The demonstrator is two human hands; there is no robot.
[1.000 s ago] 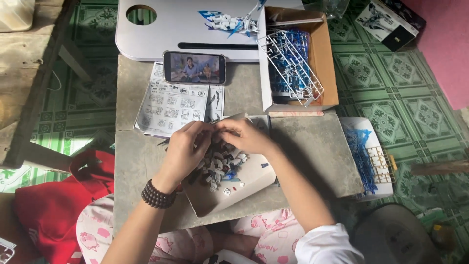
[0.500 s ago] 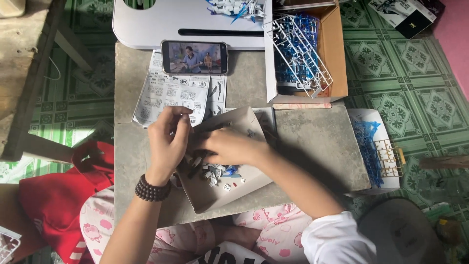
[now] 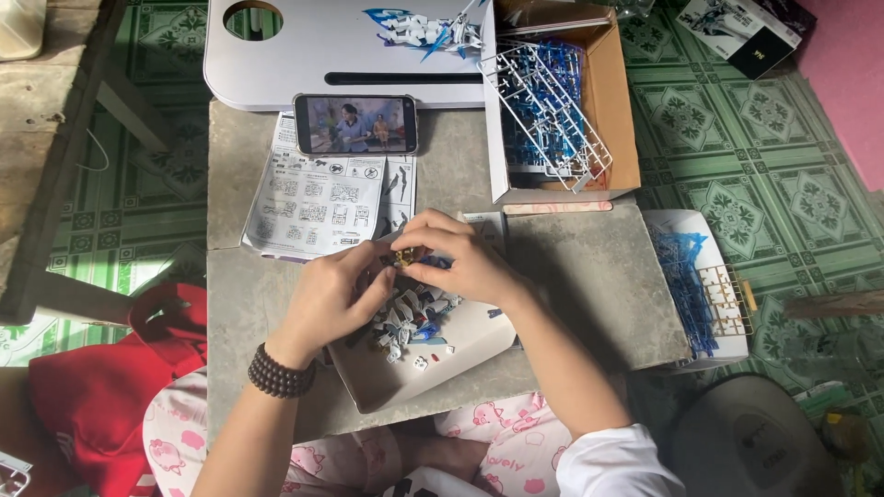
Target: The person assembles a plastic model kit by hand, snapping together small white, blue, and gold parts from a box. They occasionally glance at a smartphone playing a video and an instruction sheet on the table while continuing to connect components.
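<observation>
Head view: phone, manual behind hands' small part.

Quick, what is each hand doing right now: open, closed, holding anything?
Left hand: fingers curled, pinching the small gold-and-dark plastic model part.
Right hand: closed, fingertips gripping the same part from the other side, above the white tray of small pieces.

Left hand lowered from its raised spot over the instruction sheet half a second ago, now brought back beside the right hand. Fingertips of both now meeting on a small gold and grey part, above the far end of the white tray rather than over its middle.
</observation>
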